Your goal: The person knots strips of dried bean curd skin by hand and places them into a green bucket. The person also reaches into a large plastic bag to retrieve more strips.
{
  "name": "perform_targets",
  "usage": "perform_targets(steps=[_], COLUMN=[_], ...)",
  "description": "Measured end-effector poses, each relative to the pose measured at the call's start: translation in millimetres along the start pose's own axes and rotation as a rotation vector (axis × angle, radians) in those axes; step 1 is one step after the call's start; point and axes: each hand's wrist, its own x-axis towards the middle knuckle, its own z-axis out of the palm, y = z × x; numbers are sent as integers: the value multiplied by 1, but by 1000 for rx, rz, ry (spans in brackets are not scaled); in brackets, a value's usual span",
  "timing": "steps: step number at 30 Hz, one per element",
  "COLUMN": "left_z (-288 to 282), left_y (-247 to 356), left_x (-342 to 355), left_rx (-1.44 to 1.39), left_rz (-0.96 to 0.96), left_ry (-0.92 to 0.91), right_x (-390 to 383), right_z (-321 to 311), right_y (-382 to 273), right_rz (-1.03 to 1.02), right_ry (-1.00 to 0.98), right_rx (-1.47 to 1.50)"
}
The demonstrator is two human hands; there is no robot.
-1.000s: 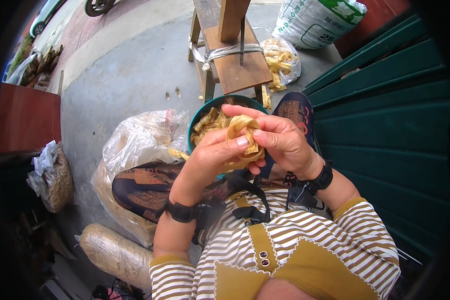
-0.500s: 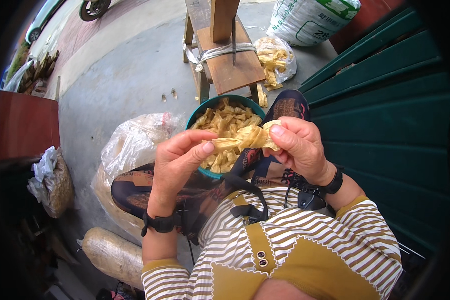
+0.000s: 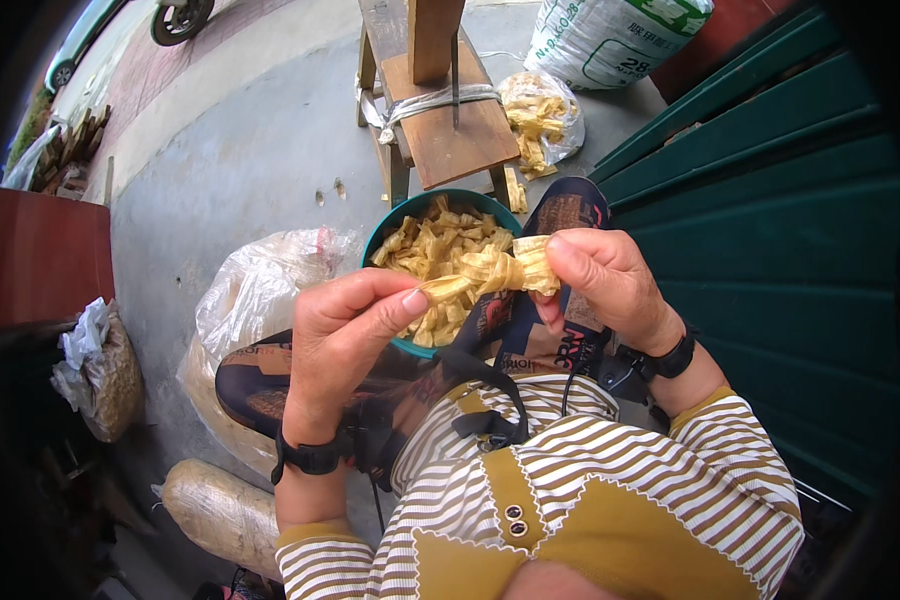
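A knotted pale-yellow strip (image 3: pixel 492 270), flat, wrinkled and slightly glossy, is stretched level above my lap. My left hand (image 3: pixel 345 320) pinches its narrow end between thumb and fingertips. At the other end, my right hand (image 3: pixel 610 285) grips the wider, flared part, thumb on top. The knot sits between the two hands, nearer the right one. Below and beyond them stands a teal basin (image 3: pixel 378 232) holding many similar knotted yellow pieces (image 3: pixel 440 238); my hands and the strip hide part of it.
Past the basin is a wooden bench (image 3: pixel 455 150) with an upright post and a tied white cloth strip. Beside it lie a clear bag of yellow strips (image 3: pixel 542 115) and a white-green sack (image 3: pixel 610 40). Plastic bags (image 3: pixel 260 290) sit at left; a green slatted panel (image 3: pixel 760 230) borders the right.
The right hand has shifted slightly on the strip's wider end, and more of that flared end now shows. The left hand keeps its pinch. The whole view has moved a little.
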Motion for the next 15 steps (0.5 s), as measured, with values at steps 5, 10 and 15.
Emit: perform_targets(steps=[5, 10, 15], left_z=[1, 5, 8], left_y=[4, 11, 7], left_x=[7, 13, 18], left_rx=[256, 439, 550], left_rz=[182, 411, 512], left_ry=[-46, -57, -44], right_x=[21, 41, 47], right_z=[-24, -18, -11], right_y=[-13, -29, -27], right_rz=[-473, -128, 347], right_ry=[32, -377, -564], right_rx=[-824, -563, -48])
